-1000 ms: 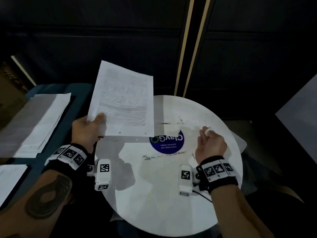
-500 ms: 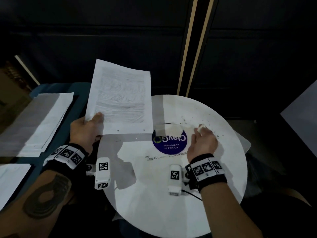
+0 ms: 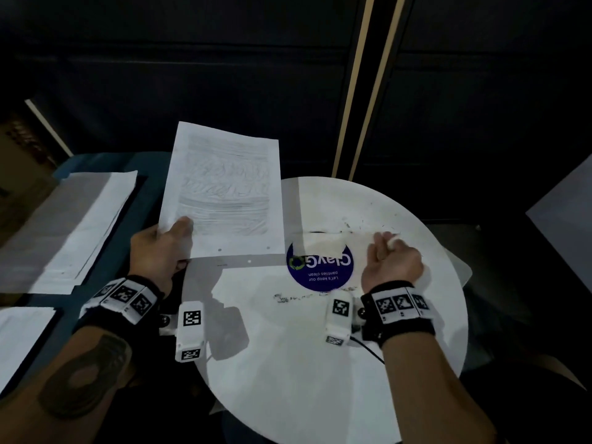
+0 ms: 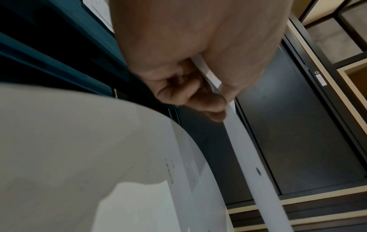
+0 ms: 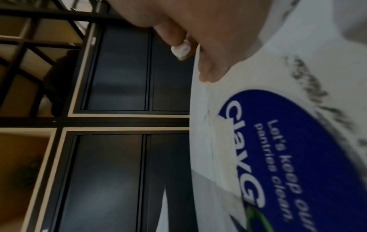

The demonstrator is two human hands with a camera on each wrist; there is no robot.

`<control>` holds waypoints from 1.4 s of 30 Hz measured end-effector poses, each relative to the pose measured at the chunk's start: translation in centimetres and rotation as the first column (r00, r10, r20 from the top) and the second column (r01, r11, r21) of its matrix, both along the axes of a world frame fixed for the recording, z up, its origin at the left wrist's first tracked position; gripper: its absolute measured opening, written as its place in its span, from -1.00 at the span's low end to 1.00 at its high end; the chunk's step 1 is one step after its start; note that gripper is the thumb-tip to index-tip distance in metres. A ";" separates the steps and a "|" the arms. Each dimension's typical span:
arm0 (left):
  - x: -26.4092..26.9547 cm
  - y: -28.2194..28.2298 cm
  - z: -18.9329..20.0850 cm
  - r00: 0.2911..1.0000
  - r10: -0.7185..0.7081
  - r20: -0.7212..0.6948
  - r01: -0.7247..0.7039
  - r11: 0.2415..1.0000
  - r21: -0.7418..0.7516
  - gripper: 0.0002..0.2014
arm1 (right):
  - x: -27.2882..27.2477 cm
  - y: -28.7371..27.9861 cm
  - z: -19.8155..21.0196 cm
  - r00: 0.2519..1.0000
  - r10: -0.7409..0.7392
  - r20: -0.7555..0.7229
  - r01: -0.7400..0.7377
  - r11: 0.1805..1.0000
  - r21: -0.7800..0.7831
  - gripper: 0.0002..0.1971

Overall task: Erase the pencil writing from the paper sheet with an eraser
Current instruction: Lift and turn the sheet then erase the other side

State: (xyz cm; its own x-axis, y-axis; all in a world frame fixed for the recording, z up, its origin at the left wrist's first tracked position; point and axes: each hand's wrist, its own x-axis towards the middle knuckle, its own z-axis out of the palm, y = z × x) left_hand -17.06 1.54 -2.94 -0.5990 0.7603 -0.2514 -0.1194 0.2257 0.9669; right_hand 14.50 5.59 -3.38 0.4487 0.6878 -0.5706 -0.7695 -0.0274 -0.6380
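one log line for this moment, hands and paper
left hand grips paper sheet above table | right hand pinches eraser | pencil marks remain

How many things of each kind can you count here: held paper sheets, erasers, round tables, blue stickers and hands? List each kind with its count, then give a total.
Held paper sheet: 1
Eraser: 1
Round white table: 1
Blue round sticker: 1
Hands: 2, left hand and right hand
Total: 6

Dim room, overhead light; hard shadows on white table (image 3: pixel 288 395); wrist views blurred, edges warped.
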 end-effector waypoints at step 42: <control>-1.4 1.2 -5.8 0.928 -0.205 -0.311 0.171 0.976 -0.134 -0.77 | -0.6 4.6 -0.7 0.965 0.224 0.138 -0.223 0.974 -0.026 -0.67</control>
State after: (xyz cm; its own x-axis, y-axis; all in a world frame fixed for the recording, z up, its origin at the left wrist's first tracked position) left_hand -18.43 2.74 -8.75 -0.5090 0.8472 -0.1522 0.2473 0.3133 0.9169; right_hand 13.90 10.22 -4.07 0.3593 0.7742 -0.5211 -0.6470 -0.1958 -0.7369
